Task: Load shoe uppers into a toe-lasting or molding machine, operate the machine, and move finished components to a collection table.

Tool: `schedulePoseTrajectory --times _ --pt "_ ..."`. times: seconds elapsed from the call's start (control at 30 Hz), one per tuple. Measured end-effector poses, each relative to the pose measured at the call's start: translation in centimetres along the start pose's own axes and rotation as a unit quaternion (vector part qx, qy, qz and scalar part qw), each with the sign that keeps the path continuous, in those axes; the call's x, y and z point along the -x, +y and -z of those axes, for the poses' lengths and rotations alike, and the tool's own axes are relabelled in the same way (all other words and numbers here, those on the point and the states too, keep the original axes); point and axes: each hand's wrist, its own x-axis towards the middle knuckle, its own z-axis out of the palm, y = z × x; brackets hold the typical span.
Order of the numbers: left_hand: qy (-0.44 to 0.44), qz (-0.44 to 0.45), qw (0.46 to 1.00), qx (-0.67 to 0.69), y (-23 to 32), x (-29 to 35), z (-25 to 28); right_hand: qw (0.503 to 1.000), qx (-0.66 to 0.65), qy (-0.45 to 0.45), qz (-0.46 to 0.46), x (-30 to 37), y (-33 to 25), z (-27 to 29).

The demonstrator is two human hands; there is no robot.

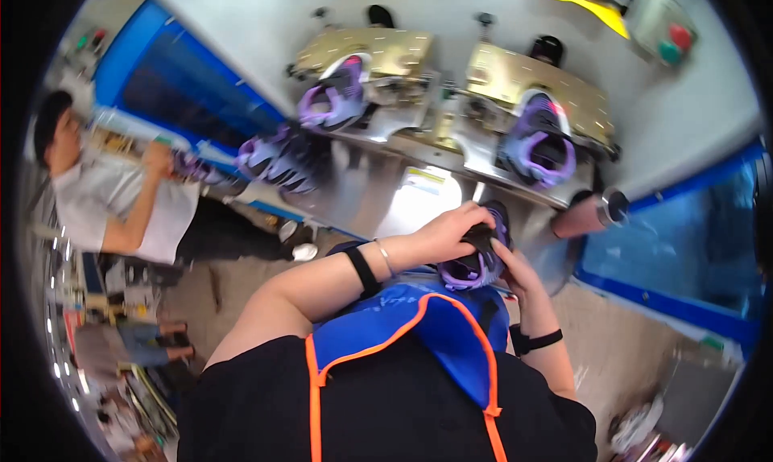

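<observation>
A purple and black sneaker (473,274) is in front of my apron, at the near edge of the metal machine table. My left hand (452,230) reaches across from the left, its fingers bent and closed on the dark part at the shoe's opening. On the shoe's right side, my right hand (519,270) grips it, the thumb up near the opening. Part of the upper lies hidden behind my fingers. Beyond my hands, two similar sneakers sit at the machine's stations, a left sneaker (336,98) and a right sneaker (538,146), each under a gold-coloured plate.
Several purple sneakers (278,160) stand left of the machine. A pinkish cylinder (592,214) juts out right of my hands. Blue-framed panels (672,257) flank the machine. A box with red and green buttons (675,43) is at upper right. A co-worker (121,188) stands at left.
</observation>
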Motion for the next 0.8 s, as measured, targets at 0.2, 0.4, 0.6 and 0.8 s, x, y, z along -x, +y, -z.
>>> schedulePoseTrajectory --times 0.2,0.4,0.6,0.8 --pt "0.129 0.083 0.977 0.15 -4.6 6.8 4.5 0.976 -0.146 -0.085 -0.139 -4.9 -0.1 -8.6" --pt "0.54 0.297 0.739 0.271 -10.3 19.5 12.0 0.992 0.027 -0.108 -0.065 -10.8 -1.7 -18.9" --pt "0.567 0.278 0.597 0.495 -20.9 29.0 21.3 0.986 0.108 -0.11 -0.066 -14.8 -2.8 -27.1" --pt "0.414 0.217 0.616 0.634 -27.2 26.1 23.0 0.986 0.061 -0.119 -0.102 -18.7 -2.2 -31.0"
